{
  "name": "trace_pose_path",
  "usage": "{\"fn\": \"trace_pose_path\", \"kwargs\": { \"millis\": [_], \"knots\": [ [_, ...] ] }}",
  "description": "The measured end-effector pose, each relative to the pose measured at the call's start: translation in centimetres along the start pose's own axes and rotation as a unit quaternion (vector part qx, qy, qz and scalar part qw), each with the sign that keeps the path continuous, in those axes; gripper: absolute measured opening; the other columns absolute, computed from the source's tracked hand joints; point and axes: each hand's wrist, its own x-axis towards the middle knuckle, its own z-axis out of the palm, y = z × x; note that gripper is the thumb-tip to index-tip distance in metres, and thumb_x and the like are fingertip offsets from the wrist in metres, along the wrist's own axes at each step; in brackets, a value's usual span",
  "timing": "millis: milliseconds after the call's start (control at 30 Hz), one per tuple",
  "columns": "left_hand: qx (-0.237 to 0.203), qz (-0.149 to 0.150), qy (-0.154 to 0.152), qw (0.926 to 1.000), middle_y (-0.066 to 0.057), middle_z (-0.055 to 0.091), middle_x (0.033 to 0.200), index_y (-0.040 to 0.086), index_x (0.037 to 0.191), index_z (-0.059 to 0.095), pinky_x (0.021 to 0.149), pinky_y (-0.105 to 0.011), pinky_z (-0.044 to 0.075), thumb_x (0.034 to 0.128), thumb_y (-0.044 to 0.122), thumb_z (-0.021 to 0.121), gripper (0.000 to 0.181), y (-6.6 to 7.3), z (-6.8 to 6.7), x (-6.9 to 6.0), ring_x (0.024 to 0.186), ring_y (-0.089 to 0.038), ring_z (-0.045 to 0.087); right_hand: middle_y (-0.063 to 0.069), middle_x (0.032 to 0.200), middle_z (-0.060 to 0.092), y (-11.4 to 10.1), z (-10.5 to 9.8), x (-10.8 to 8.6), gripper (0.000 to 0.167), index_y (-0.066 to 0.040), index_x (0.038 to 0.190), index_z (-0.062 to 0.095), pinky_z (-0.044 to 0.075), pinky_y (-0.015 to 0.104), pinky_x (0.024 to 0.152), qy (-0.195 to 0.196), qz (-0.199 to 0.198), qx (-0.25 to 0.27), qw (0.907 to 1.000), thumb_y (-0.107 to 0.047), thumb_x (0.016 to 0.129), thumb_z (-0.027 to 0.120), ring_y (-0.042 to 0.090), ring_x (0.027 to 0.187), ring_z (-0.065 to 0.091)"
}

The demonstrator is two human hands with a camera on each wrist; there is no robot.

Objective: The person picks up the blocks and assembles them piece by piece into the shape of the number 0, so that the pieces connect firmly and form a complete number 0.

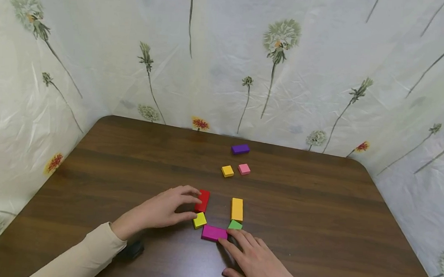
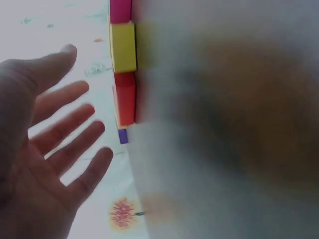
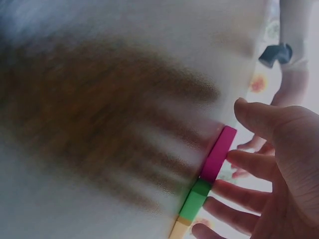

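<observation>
My left hand [image 1: 163, 207] hovers beside the red block [image 1: 202, 200] and the yellow block [image 1: 199, 220], its fingers spread. In the left wrist view no finger curls round anything. My right hand [image 1: 257, 261] reaches in from the lower right. Its fingertips lie at the magenta block [image 1: 214, 233] and the green block [image 1: 235, 225]; whether they press on them I cannot tell. The right thumb stands apart from the blocks. An orange block [image 1: 237, 209] lies behind the green one. Together these blocks form a U with its far side unfilled.
Farther back on the brown wooden table [image 1: 299, 195] lie a small orange block [image 1: 227, 171], a pink block [image 1: 244, 169] and a purple block [image 1: 240, 149]. A flowered plastic sheet [image 1: 219, 69] hangs round the table's back and sides. A dark object [image 1: 133, 250] shows under the left wrist.
</observation>
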Motion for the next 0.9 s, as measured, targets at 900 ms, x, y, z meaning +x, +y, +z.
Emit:
{"fn": "trace_pose_path", "kwargs": {
  "millis": [900],
  "knots": [
    [0.171, 0.095, -0.074, 0.9779, -0.010, 0.028, 0.157, 0.019, 0.150, 0.042, 0.098, -0.050, 0.042, 0.0908, 0.054, 0.060, 0.071, 3.2, 2.5, -3.4, 0.140, -0.028, 0.032, 0.004, 0.140, 0.046, 0.1, -0.1, 0.1, 0.066, -0.020, 0.145, 0.048, 0.047, 0.049, 0.090, -0.004, 0.001, 0.004, 1.0000, -0.063, 0.094, 0.049, 0.024, 0.120, 0.050]
  ]
}}
